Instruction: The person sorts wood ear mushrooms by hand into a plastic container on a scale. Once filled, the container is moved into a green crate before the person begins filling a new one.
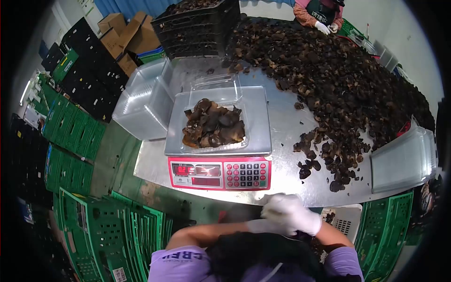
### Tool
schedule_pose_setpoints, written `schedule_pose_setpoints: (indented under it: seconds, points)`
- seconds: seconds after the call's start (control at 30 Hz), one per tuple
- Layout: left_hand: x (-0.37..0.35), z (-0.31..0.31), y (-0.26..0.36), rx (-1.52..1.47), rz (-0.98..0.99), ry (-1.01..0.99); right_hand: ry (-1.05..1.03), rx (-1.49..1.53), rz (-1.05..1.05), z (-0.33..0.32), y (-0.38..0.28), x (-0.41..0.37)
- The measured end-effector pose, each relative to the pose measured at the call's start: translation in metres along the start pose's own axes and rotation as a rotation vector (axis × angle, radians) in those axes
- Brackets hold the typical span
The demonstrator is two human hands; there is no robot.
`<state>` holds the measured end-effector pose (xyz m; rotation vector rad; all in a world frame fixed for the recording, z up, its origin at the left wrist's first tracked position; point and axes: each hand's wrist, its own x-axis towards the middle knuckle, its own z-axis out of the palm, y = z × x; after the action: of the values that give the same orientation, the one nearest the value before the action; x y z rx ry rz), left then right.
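Below us, seen from head height, our two white-gloved hands meet in front of our body, just off the near edge of a metal table (286,141). Our left hand (271,227) and right hand (297,215) overlap, and we cannot tell whether the fingers are open, closed or gripping anything. Ahead of them and to the left, a red-fronted digital scale (220,173) stands on the table; its lit red digits are too small for us to read surely. On its platform sits a clear plastic box (237,146), filled with dark brown, leathery pieces (213,124), its clear lid (216,87) open on the far side. Left of the scale, we see stacked clear boxes (145,103); more clear containers (404,160) stand at the table's right edge. A broad, dark heap (329,75) of similar pieces covers the table's right side. Beyond it, another person (317,11) in white gloves and an apron faces us. Green crates (105,230) stand on the floor at our left.
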<state>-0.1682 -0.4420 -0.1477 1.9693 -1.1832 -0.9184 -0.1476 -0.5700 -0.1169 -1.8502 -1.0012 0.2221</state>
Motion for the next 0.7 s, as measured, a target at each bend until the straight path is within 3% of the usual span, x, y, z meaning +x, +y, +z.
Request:
schedule_pose_setpoints:
  seconds: [0.07, 0.1, 0.13, 0.2, 0.23, 0.27, 0.3, 0.37, 0.47, 0.6, 0.67, 0.7]
  points:
    - [-0.040, -0.026, 0.005, -0.114, -0.028, -0.054, 0.262, -0.077, 0.184, -0.020, 0.009, -0.008]
    - [-0.070, -0.044, 0.007, -0.143, -0.042, 0.105, 0.346, -0.078, 0.236, -0.029, 0.007, -0.001]
    - [-0.100, -0.062, 0.015, -0.231, 0.104, 0.490, 0.431, -0.079, 0.290, -0.039, 0.006, 0.008]
    - [-0.146, -0.105, 0.031, -0.219, -0.255, 0.868, 0.453, -0.207, 0.316, -0.044, 0.010, 0.027]
    - [-0.158, -0.121, 0.018, -0.113, -0.199, 1.160, 0.429, -0.185, 0.343, -0.044, 0.007, 0.041]
    - [-0.166, -0.135, 0.001, 0.125, -0.277, 1.393, 0.435, -0.184, 0.341, -0.041, 0.008, 0.055]
    - [-0.170, -0.156, 0.000, 0.388, -0.320, 1.427, 0.473, -0.165, 0.237, -0.037, 0.012, 0.070]
    - [-0.164, -0.186, -0.012, 0.371, -0.199, 1.363, 0.508, -0.191, 0.107, -0.032, 0.014, 0.094]
    - [-0.154, -0.221, -0.028, 0.718, -0.315, 1.272, 0.510, -0.272, 0.053, -0.032, 0.009, 0.111]
    - [-0.154, -0.246, -0.057, 0.584, -0.477, 1.195, 0.520, -0.344, 0.034, -0.033, 0.009, 0.106]
    - [-0.150, -0.248, -0.063, 0.515, -0.648, 0.939, 0.543, -0.234, 0.086, -0.033, 0.017, 0.098]
    - [-0.149, -0.246, -0.079, 0.664, -0.553, 0.955, 0.553, -0.236, 0.089, -0.034, 0.017, 0.095]
